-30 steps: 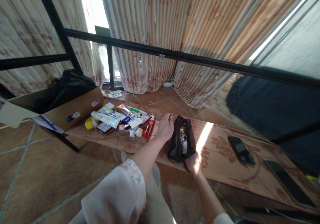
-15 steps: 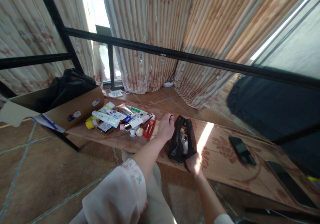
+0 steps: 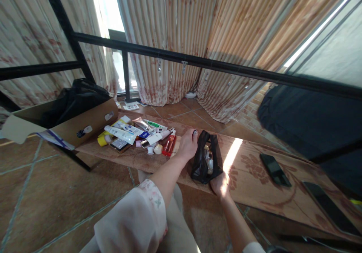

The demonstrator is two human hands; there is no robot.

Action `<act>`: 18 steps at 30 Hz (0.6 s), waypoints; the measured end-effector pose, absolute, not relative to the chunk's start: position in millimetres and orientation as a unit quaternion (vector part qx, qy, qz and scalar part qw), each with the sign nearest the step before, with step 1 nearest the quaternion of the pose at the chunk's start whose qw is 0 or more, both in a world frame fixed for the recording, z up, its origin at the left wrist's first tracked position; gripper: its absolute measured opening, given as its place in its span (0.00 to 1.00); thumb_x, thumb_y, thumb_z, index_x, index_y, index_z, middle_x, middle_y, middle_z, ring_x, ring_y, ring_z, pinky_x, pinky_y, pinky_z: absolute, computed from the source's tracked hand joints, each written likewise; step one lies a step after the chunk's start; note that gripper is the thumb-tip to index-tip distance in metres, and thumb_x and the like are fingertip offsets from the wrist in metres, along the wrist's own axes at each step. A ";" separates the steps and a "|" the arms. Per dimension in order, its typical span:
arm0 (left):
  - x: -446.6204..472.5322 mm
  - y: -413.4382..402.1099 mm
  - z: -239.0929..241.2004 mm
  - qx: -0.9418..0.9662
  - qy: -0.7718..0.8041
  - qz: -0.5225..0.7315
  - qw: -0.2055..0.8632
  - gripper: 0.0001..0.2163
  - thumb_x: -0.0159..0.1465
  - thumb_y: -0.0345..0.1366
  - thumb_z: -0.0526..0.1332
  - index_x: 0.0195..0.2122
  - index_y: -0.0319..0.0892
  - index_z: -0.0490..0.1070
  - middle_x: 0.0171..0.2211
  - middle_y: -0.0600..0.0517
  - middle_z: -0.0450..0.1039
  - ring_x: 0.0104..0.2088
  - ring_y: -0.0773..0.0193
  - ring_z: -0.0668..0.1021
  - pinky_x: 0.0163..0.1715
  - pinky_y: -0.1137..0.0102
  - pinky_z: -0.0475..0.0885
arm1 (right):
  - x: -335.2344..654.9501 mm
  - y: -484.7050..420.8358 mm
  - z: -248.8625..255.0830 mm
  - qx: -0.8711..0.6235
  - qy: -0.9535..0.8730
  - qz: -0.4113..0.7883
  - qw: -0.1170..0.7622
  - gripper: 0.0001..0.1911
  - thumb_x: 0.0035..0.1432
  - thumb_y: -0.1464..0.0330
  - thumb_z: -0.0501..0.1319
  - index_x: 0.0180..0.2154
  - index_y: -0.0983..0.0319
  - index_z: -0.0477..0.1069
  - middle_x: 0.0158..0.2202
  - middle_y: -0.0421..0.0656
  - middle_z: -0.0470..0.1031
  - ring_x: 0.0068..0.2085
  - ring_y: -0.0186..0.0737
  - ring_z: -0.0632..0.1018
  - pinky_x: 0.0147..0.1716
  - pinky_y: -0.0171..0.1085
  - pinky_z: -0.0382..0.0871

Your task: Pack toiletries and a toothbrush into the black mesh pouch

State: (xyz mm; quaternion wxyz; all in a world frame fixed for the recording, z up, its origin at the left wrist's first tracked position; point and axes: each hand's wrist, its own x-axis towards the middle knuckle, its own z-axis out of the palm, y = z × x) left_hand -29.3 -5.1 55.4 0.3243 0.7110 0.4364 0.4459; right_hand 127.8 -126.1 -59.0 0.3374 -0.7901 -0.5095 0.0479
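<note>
A small black see-through bag (image 3: 200,170) stands on the cloth-covered bench, its mouth facing me. Inside it I make out several small bottles or jars (image 3: 209,160). My right hand (image 3: 220,185) grips the bag's near right corner. Just left of the bag is my left hand (image 3: 188,144), its fingers closed; a small dark and pale bit shows at the top of the fist, too small to name. Beside that hand lies a red bottle (image 3: 169,145). Farther left is a heap of cosmetics with a white tube (image 3: 120,134), a cream jar (image 3: 158,149) and a dark compact (image 3: 120,145).
At the bench's left end sits an open cardboard box (image 3: 93,121) with a black plastic bag (image 3: 76,98) in it. Toward the right lie a phone (image 3: 275,170) and a larger dark tablet-like device (image 3: 329,206). A black metal rail (image 3: 198,59) crosses before the curtains.
Hardly anything differs. The whole view has shifted very slightly, while both hands and the black bag keep their places.
</note>
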 end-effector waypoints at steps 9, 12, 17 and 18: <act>-29.7 -5.7 57.3 0.715 0.445 0.438 0.315 0.09 0.68 0.34 0.49 0.32 0.42 0.65 0.27 0.52 0.68 0.29 0.65 0.70 0.33 0.71 0.62 | 128.6 -126.3 -57.6 -0.783 -0.520 0.067 0.333 0.14 0.55 0.66 0.54 0.31 0.67 0.75 0.25 0.50 0.75 0.26 0.41 0.75 0.24 0.34 0.65; -29.7 -6.4 58.3 0.715 0.447 0.437 0.313 0.09 0.68 0.34 0.49 0.32 0.42 0.64 0.27 0.52 0.68 0.29 0.65 0.70 0.33 0.71 0.61 | 128.7 -125.5 -58.1 -0.783 -0.521 0.068 0.334 0.14 0.54 0.66 0.54 0.32 0.66 0.76 0.25 0.48 0.76 0.26 0.40 0.75 0.25 0.33 0.66; -29.8 -8.0 60.7 0.717 0.444 0.439 0.311 0.10 0.68 0.34 0.48 0.30 0.42 0.63 0.27 0.52 0.68 0.30 0.65 0.70 0.33 0.71 0.61 | 128.3 -125.6 -57.2 -0.785 -0.519 0.060 0.332 0.13 0.53 0.67 0.55 0.31 0.67 0.76 0.25 0.48 0.76 0.26 0.40 0.75 0.25 0.33 0.66; -29.8 -8.0 61.0 0.716 0.443 0.440 0.312 0.10 0.68 0.34 0.48 0.30 0.42 0.63 0.27 0.52 0.68 0.30 0.65 0.70 0.33 0.71 0.62 | 128.3 -125.6 -57.3 -0.785 -0.519 0.060 0.333 0.13 0.53 0.67 0.55 0.31 0.67 0.76 0.25 0.48 0.75 0.26 0.40 0.75 0.25 0.33 0.66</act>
